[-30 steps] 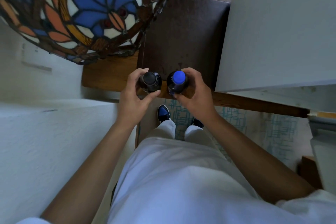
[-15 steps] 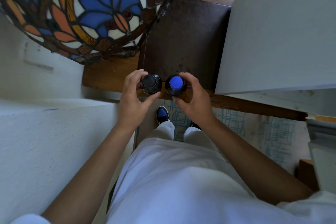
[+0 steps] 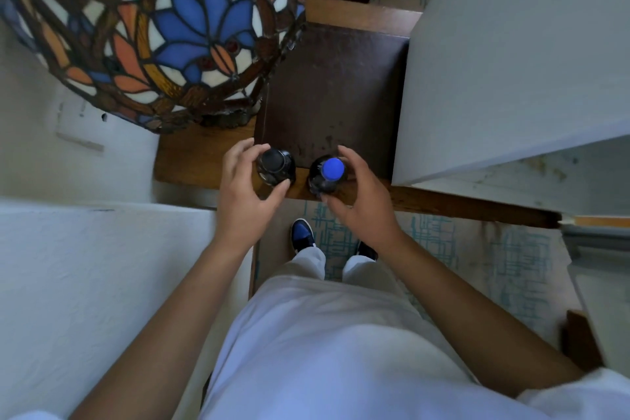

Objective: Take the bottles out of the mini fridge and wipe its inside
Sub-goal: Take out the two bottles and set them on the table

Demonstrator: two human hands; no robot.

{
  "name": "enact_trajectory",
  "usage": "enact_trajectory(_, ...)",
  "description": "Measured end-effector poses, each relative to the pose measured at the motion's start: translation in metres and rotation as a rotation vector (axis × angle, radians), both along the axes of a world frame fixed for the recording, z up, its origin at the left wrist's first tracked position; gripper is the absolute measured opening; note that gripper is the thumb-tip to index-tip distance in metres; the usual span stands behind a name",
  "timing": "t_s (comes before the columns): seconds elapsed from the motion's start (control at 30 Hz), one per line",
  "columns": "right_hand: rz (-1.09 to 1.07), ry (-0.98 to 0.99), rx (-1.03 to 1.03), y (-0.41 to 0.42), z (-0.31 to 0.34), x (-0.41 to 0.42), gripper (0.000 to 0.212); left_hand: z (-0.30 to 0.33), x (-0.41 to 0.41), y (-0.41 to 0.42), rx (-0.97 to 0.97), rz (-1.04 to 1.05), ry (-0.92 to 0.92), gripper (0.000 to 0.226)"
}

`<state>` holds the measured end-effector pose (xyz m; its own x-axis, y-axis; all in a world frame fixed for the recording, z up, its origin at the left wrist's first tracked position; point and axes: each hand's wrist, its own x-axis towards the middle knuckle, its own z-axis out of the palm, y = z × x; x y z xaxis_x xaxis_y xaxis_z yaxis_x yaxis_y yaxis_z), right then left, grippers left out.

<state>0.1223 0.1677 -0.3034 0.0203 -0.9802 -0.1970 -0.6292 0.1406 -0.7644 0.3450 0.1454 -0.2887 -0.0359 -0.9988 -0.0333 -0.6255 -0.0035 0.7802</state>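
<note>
Two dark bottles stand upright at the table (image 3: 204, 160) edge. The left hand (image 3: 245, 194) grips the black-capped bottle (image 3: 275, 165). The right hand (image 3: 361, 201) grips the blue-capped bottle (image 3: 329, 174).

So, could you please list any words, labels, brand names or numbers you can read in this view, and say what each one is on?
There is no readable text in this view.
Bottle with the black cap, at the left hand: seen from above, no label shows.
Bottle with the blue cap, at the right hand: the cap is plain and no label shows.
Stained-glass lamp shade: a flower pattern only, no lettering.
</note>
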Motion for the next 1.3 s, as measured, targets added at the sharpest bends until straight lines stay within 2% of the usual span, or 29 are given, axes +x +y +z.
enact_trajectory(0.13, -0.002, 0.001, -0.044, 0.006, 0.011, -0.004, 0.085, 0.01, -0.001, 0.006, -0.02, 0.032, 0.007, 0.06)
enact_trajectory(0.27, 0.0, 0.002, -0.133, 0.017, 0.026, -0.014, 0.08, 0.027, -0.006, 0.017, -0.128, 0.029, -0.027, 0.059)
enact_trajectory(0.47, 0.016, 0.045, -0.259, 0.045, 0.056, -0.05, 0.046, 0.057, -0.035, 0.048, -0.301, 0.05, -0.114, 0.033)
enact_trajectory(0.57, 0.002, -0.003, -0.313, 0.07, 0.074, -0.074, 0.038, 0.067, -0.059, 0.069, -0.353, 0.053, -0.127, 0.026)
enact_trajectory(0.8, -0.045, -0.004, -0.378, 0.139, 0.106, -0.139, 0.039, 0.086, -0.12, 0.138, -0.414, 0.09, -0.112, 0.033)
enact_trajectory(0.9, -0.06, -0.001, -0.359, 0.168, 0.113, -0.162, 0.04, 0.085, -0.142, 0.167, -0.453, 0.04, -0.185, 0.035)
enact_trajectory(1.13, -0.095, -0.034, -0.433, 0.228, 0.126, -0.187, 0.044, 0.092, -0.178, 0.218, -0.523, -0.032, -0.241, 0.043)
enact_trajectory(1.3, -0.135, 0.003, -0.457, 0.26, 0.127, -0.197, 0.047, 0.108, -0.18, 0.24, -0.49, -0.057, -0.237, 0.048)
